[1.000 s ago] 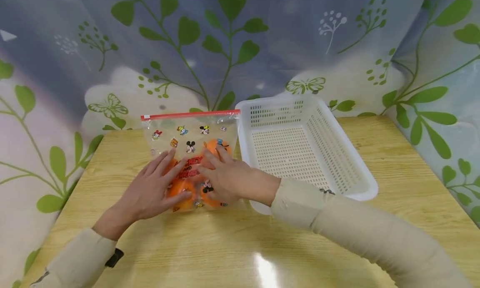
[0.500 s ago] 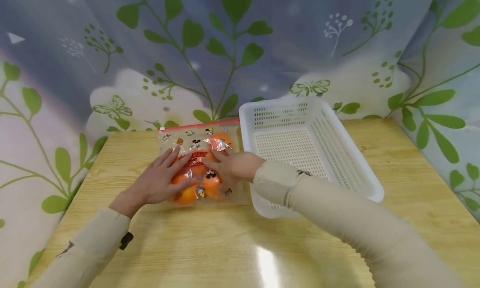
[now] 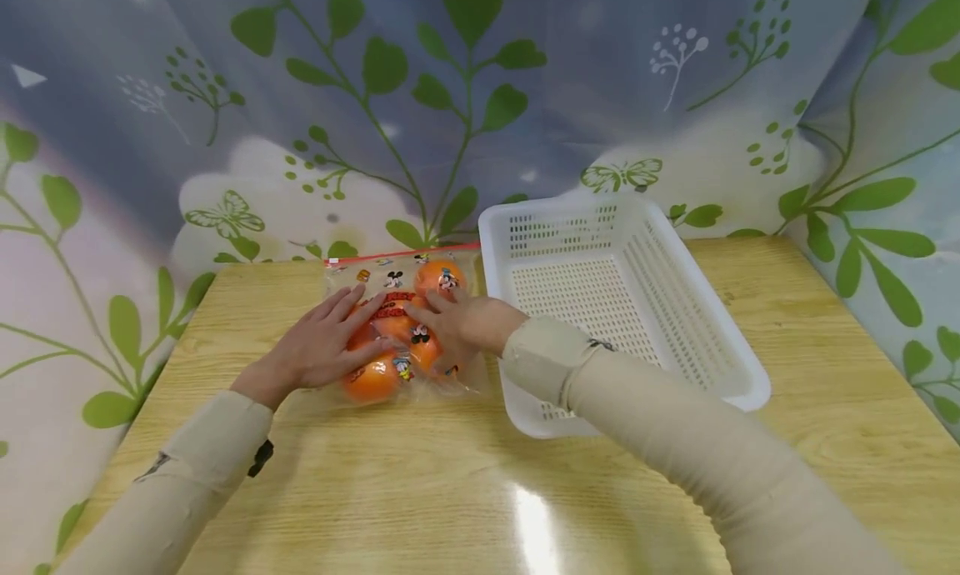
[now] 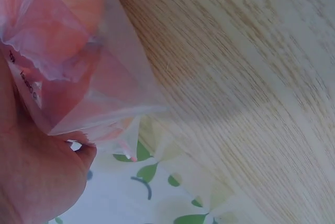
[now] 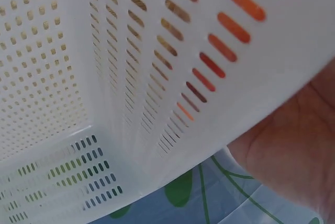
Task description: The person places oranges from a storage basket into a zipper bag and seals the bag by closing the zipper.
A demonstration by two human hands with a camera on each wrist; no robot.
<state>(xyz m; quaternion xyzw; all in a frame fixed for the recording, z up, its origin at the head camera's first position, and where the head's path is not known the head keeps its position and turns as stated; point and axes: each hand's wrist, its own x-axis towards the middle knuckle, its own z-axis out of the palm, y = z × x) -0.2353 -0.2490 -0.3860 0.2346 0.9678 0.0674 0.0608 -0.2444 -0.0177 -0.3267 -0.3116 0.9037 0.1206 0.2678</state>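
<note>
A clear zip bag (image 3: 405,298) printed with cartoon figures lies on the table, its red zip edge at the back. Several round orange fruits, which look like oranges (image 3: 371,381), bulge inside. My left hand (image 3: 318,346) rests on the bag's left side with fingers spread. On the right side my right hand (image 3: 472,321) presses it, fingers extended and partly over the fruit. In the left wrist view the bag (image 4: 120,90) stands out past my left hand (image 4: 42,177). The right wrist view shows my right hand (image 5: 293,140) just outside the basket wall, its fingers hidden.
A white plastic basket (image 3: 693,287) with slotted walls stands right of the bag, under my right forearm. Its left rim is close beside the bag. A leafy-patterned curtain (image 3: 585,83) hangs behind the wooden table (image 3: 420,492).
The bag's left edge has shifted right, towards the basket, and its front edge has moved back. Both hands have moved with it, staying on the bag. The view has shifted slightly.
</note>
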